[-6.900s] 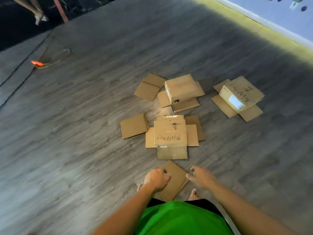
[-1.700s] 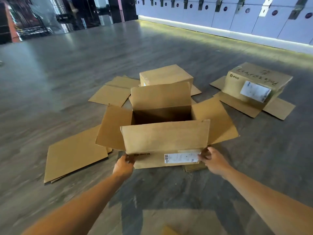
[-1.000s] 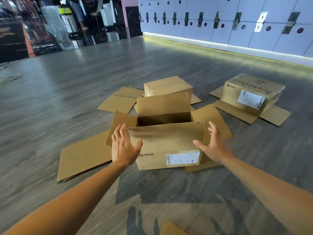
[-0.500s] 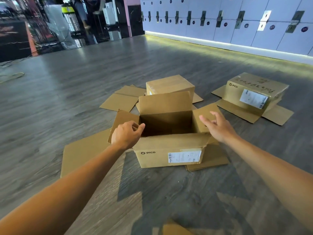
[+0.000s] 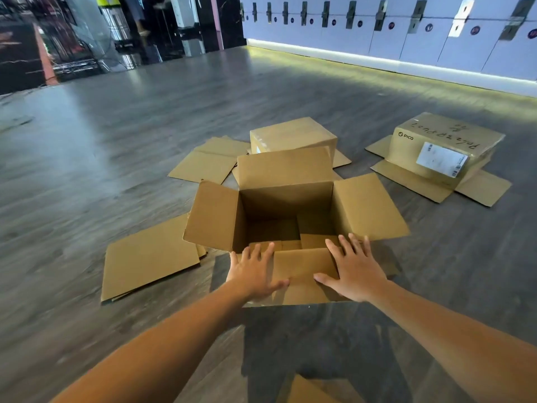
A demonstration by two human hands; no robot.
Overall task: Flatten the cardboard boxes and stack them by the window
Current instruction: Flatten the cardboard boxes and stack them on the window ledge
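Near flap now folded down; both hands moved onto it. Left hand point(image 5: 255, 271) and right hand point(image 5: 356, 271) press flat, fingers spread, on open box point(image 5: 286, 199) at centre floor. At 2 o'clock, labelled box point(image 5: 444, 146) reads "PICO".

The open box point(image 5: 286, 199) hides most of its own near wall behind the folded-down near flap point(image 5: 302, 274) and both hands point(image 5: 252, 271). A cardboard piece point(image 5: 308, 391) is cut off by the bottom edge. The closed box point(image 5: 293, 135) behind is partly blocked by the raised far flap. The handwriting on the right box point(image 5: 444, 149) is perhaps digits, too small to read. Far-left background clutter point(image 5: 87, 39) is blurred.
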